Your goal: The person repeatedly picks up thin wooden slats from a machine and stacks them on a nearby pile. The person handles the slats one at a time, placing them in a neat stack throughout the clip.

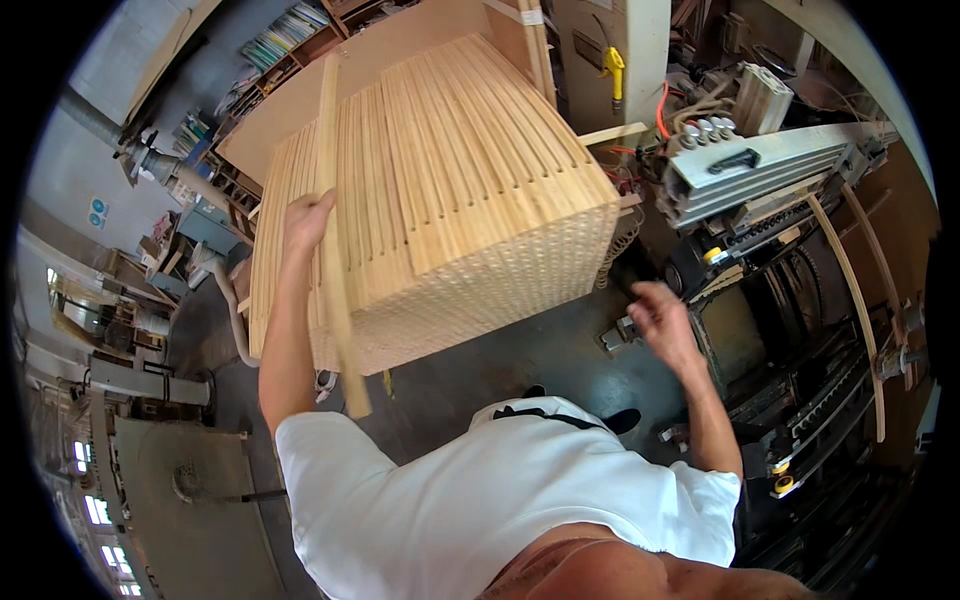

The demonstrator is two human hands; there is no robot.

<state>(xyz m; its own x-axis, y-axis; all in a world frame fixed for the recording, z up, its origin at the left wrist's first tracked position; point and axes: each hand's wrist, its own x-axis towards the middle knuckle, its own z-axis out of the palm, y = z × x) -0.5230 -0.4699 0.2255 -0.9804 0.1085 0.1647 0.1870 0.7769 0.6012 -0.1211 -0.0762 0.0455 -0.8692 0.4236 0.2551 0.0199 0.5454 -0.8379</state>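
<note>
A long pale wooden strip [338, 270] lies lengthwise over the left part of a large stack of grooved wooden slats [455, 140]. Its near end juts past the front of the stack. My left hand [308, 222] is closed on the left edge of this strip, about midway along it, with the thumb on top. To the right of the stack, my right hand [662, 325] hangs in the air near the machine, fingers loosely bent and apart, with nothing seen in it.
On the right stands a machine with black rails [820, 410], a grey metal beam [765, 165] and curved wooden strips [855, 300]. A yellow air gun [612, 68] hangs behind the stack. A brown board [390, 45] stands at the far side; a hose [225, 290] runs at left.
</note>
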